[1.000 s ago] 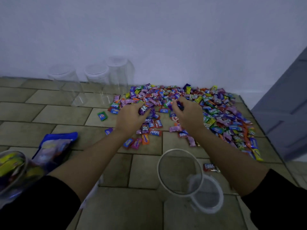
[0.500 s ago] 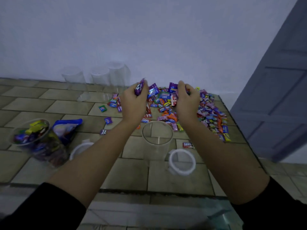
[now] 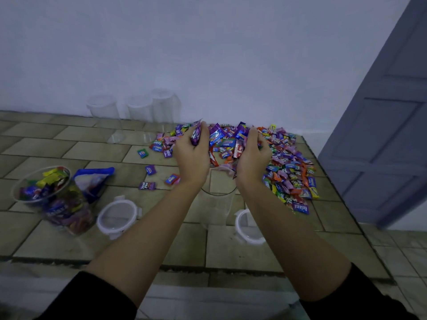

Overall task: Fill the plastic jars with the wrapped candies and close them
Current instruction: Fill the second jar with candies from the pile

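Head view: both hands are raised side by side directly over the mouth of the open jar [image 3: 215, 209], which I judge is so that whatever they let go drops inside. The left hand [image 3: 191, 158] is curled round a bunch of wrapped candies, with a purple wrapper poking out past its fingers. The right hand [image 3: 253, 158] is curled the same way, and a scoop of candies [image 3: 225, 144] is wedged between the 2. The main candy pile [image 3: 288, 167] lies on the table [image 3: 69, 146] just behind and to the right of the jar, within easy reach. 2 white lids [image 3: 117, 215] lie flat, 1 on each side of the jar, probably kept near for closing. At the left stands a filled jar [image 3: 53, 197], not yet lidded, beside a blue bag [image 3: 92, 183]. 3 empty jars [image 3: 139, 109] wait by the wall.
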